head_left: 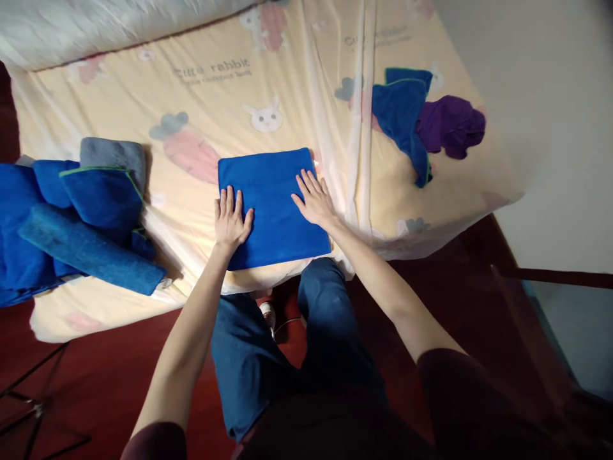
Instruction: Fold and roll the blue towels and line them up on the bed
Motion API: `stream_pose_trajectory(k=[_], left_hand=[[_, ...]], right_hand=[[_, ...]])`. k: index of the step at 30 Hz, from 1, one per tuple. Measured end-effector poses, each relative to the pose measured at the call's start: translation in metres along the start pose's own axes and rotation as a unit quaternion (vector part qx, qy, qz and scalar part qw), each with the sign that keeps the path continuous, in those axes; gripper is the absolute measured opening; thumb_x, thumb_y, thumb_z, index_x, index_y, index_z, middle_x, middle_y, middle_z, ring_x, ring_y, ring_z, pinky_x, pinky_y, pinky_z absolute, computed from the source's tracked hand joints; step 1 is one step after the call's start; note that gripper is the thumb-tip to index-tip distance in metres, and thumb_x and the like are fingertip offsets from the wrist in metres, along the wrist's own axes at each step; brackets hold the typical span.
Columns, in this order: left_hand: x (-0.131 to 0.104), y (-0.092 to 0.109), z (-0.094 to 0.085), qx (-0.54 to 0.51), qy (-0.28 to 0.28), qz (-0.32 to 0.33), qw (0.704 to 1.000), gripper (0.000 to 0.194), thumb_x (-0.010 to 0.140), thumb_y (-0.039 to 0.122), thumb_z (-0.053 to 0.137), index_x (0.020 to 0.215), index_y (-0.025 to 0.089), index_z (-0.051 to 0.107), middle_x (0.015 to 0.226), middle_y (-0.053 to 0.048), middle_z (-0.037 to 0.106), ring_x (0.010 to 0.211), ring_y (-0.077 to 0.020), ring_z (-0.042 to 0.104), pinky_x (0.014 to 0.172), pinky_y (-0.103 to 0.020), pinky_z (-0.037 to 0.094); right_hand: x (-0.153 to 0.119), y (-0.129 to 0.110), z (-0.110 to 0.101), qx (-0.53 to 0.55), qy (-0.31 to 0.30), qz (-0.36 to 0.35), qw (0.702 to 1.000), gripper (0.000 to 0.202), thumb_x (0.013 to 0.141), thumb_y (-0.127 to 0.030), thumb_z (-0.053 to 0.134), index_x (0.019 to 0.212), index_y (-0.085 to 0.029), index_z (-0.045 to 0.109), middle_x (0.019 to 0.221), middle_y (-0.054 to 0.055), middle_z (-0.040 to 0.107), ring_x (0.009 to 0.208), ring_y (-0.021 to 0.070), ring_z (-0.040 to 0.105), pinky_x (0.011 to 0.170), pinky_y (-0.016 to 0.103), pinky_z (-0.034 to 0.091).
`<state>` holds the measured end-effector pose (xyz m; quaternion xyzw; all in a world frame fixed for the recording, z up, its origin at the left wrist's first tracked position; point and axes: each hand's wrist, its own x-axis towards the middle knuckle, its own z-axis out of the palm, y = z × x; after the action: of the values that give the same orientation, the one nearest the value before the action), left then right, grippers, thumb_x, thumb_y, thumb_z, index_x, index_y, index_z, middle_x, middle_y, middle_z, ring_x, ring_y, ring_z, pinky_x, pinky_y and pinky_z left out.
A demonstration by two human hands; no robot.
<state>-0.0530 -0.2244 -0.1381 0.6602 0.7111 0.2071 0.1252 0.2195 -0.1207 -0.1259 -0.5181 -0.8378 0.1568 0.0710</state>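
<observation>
A blue cloth (275,204), flat and nearly square, lies near the front edge of the bed in front of me. My left hand (230,220) rests palm down on its left side, fingers apart. On the right side, my right hand (313,199) presses flat with its fingers spread. Neither hand grips the cloth. To the left is a heap of blue cloths (103,198), some with green edging, with a grey cloth (115,153) behind. A rolled blue cloth (96,249) lies across the front of that heap.
The bed sheet (211,121) is pale yellow with rabbit and carrot prints. At the right lie a crumpled blue cloth (400,105) with green edging and a purple cloth (450,126). A silvery padded bundle (96,29) lines the back. Black stand legs (36,406) are at lower left.
</observation>
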Motion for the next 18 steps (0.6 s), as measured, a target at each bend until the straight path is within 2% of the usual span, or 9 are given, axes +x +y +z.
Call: stream_pose_trajectory(k=[4, 7, 10, 15, 18], left_hand=[[-0.002, 0.018, 0.003, -0.001, 0.005, 0.041, 0.999, 0.078, 0.106, 0.062, 0.041, 0.168, 0.015, 0.042, 0.179, -0.013, 0.022, 0.169, -0.0347, 0.007, 0.137, -0.063, 0.002], [-0.009, 0.04, 0.013, 0.006, -0.018, 0.079, 0.997, 0.074, 0.107, 0.057, 0.039, 0.168, 0.014, 0.043, 0.179, -0.012, 0.021, 0.169, -0.0329, 0.008, 0.138, -0.06, 0.005], [-0.022, 0.05, 0.021, 0.01, -0.033, 0.087, 0.996, 0.072, 0.109, 0.054, 0.036, 0.168, 0.014, 0.042, 0.179, -0.012, 0.021, 0.169, -0.0317, 0.013, 0.138, -0.058, 0.01], [-0.038, 0.04, 0.013, 0.01, -0.045, 0.086, 0.995, 0.071, 0.109, 0.053, 0.037, 0.169, 0.015, 0.042, 0.179, -0.011, 0.022, 0.168, -0.0307, 0.016, 0.138, -0.056, 0.012], [-0.039, 0.046, 0.013, 0.011, -0.043, 0.08, 0.996, 0.072, 0.108, 0.05, 0.035, 0.169, 0.011, 0.039, 0.179, -0.014, 0.02, 0.169, -0.0316, 0.014, 0.138, -0.057, 0.011]], right_hand=[[-0.011, -0.032, 0.002, -0.018, 0.013, -0.016, 1.0, 0.074, 0.11, -0.047, 0.035, 0.173, -0.009, 0.024, 0.181, 0.012, 0.015, 0.172, 0.0329, 0.008, 0.139, 0.068, 0.002], [-0.029, -0.052, 0.011, -0.012, -0.012, -0.064, 0.998, 0.073, 0.11, -0.045, 0.035, 0.174, -0.011, 0.022, 0.182, 0.01, 0.014, 0.172, 0.0298, 0.008, 0.141, 0.063, 0.004], [-0.045, -0.049, 0.018, 0.002, -0.016, -0.054, 0.998, 0.072, 0.111, -0.046, 0.031, 0.174, -0.011, 0.023, 0.181, 0.01, 0.016, 0.171, 0.0274, 0.013, 0.142, 0.058, 0.008], [-0.058, -0.028, 0.015, 0.005, 0.008, -0.015, 1.0, 0.074, 0.111, -0.047, 0.027, 0.173, -0.008, 0.021, 0.181, 0.013, 0.018, 0.171, 0.0286, 0.014, 0.141, 0.06, 0.009], [-0.06, -0.039, 0.016, -0.013, 0.009, -0.007, 1.0, 0.073, 0.11, -0.042, 0.03, 0.173, -0.005, 0.022, 0.181, 0.014, 0.017, 0.171, 0.031, 0.011, 0.141, 0.063, 0.007]])
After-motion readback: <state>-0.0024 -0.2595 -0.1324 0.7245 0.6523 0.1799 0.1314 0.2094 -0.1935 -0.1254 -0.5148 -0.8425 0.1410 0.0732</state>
